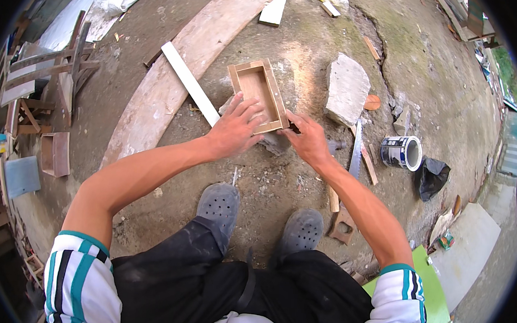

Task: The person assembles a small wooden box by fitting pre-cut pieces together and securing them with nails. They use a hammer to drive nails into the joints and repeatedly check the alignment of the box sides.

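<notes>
A shallow rectangular wooden box (276,97) with raised sides lies tilted in front of me, its hollow facing up. Beneath its near end a rough stone (275,143) shows in part. My left hand (235,126) is open over the box's near left side, fingers spread and slightly blurred. At the near right corner, my right hand (308,138) is closed, thumb and fingers gripping the edge; some of its fingertips are hidden. A white-faced wooden strip (189,83) slants away beyond my left hand.
A long plank (149,104) lies at left. On the right are a stone block (346,90), a handsaw (355,152) partly behind my right forearm, a paint can (400,152) on its side and a black plastic bag (432,178). Scrap wood (41,80) is piled far left.
</notes>
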Motion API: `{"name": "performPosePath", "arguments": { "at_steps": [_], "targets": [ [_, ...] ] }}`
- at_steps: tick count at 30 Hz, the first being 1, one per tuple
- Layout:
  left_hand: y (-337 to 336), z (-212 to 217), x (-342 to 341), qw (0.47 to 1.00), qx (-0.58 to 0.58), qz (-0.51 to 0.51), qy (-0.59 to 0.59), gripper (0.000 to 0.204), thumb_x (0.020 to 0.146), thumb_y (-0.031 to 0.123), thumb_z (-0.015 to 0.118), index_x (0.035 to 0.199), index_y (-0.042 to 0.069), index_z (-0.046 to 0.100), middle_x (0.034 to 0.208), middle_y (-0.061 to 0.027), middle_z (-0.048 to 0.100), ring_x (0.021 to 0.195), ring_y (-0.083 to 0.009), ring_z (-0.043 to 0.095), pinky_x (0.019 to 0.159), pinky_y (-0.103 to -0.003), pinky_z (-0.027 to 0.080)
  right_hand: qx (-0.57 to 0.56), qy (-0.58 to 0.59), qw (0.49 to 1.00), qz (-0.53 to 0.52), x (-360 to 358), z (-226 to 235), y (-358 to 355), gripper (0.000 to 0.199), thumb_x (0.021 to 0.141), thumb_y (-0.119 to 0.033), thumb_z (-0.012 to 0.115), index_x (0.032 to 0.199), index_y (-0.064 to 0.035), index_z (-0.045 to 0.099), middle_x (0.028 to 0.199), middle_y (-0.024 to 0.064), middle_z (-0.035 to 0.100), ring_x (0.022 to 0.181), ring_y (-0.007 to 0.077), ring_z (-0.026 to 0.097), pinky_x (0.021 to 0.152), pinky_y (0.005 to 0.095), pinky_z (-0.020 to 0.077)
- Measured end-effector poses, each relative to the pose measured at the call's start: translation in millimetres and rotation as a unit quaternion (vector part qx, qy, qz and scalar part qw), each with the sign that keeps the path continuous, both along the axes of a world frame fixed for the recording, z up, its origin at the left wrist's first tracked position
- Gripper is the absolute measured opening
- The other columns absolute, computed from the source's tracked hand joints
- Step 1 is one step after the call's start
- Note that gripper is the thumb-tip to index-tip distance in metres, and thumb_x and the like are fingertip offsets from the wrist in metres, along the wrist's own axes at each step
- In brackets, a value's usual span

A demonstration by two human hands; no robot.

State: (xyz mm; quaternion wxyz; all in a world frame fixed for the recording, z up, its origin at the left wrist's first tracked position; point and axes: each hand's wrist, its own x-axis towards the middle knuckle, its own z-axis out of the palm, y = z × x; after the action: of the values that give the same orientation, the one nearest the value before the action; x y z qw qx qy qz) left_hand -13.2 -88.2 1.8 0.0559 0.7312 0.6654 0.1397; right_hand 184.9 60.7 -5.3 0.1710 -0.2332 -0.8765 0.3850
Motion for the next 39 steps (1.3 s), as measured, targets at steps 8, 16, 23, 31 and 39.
{"name": "performPosePath", "arguments": {
  "at_steps": [8, 16, 23, 31, 39],
  "targets": [
    [0.6, 0.7, -0.7, 1.000, -0.009, -0.006, 0.018, 0.051, 0.092, 0.036, 0.071, 0.133, 0.010, 0.054, 0.140, -0.0113, 0.047, 0.145, -0.0303, 0.034, 0.125, -0.057, 0.016, 0.070, 0.022, 0.997, -0.018, -0.6, -2.8, -9.0, 0.049, 0.083, -0.010, 0.081, 0.129, -0.0042, 0.065, 0.099, 0.0161, 0.067, 0.086, 0.0336, 0.068, 0.076, 0.0410, 0.0564],
    [0.3, 7.4, -2.2, 1.000, -0.023, -0.005, 0.014, 0.063, 0.089, 0.040, 0.074, 0.136, 0.007, 0.049, 0.142, -0.0123, 0.046, 0.146, -0.0311, 0.033, 0.125, -0.056, 0.017, 0.032, 0.009, 0.999, -0.019, 0.1, 3.2, -11.9, 0.053, 0.083, -0.017, 0.082, 0.131, -0.0035, 0.064, 0.101, 0.0185, 0.066, 0.091, 0.0366, 0.067, 0.081, 0.0427, 0.0549],
    [1.8, 19.5, -15.0, 0.997, -0.042, -0.059, -0.024, 0.077, 0.081, 0.042, 0.080, 0.139, 0.006, 0.045, 0.147, -0.0134, 0.044, 0.148, -0.0332, 0.031, 0.126, -0.055, 0.017, -0.045, -0.017, 0.999, -0.002, 3.1, 11.4, -2.0, 0.057, 0.082, -0.018, 0.083, 0.133, -0.0035, 0.063, 0.112, 0.0188, 0.067, 0.102, 0.0368, 0.066, 0.091, 0.0423, 0.0522],
    [0.8, 13.4, -9.9, 0.997, 0.036, -0.026, -0.062, 0.052, 0.081, 0.039, 0.080, 0.114, 0.005, 0.060, 0.137, -0.0148, 0.052, 0.143, -0.0345, 0.038, 0.124, -0.056, 0.023, -0.019, -0.006, 1.000, 0.017, -1.0, 15.0, 0.4, 0.067, 0.082, -0.015, 0.084, 0.143, -0.0123, 0.056, 0.128, 0.0154, 0.064, 0.105, 0.0304, 0.068, 0.095, 0.0409, 0.0537],
    [2.0, 12.2, 5.5, 0.996, 0.067, 0.033, -0.047, 0.033, 0.078, 0.025, 0.081, 0.100, 0.008, 0.063, 0.129, -0.0099, 0.060, 0.140, -0.0331, 0.044, 0.122, -0.058, 0.025, -0.002, -0.015, 0.999, 0.033, -3.2, 17.1, 3.2, 0.073, 0.082, -0.010, 0.082, 0.147, -0.0168, 0.051, 0.132, 0.0141, 0.062, 0.102, 0.0280, 0.067, 0.095, 0.0407, 0.0552]
  ]
}}
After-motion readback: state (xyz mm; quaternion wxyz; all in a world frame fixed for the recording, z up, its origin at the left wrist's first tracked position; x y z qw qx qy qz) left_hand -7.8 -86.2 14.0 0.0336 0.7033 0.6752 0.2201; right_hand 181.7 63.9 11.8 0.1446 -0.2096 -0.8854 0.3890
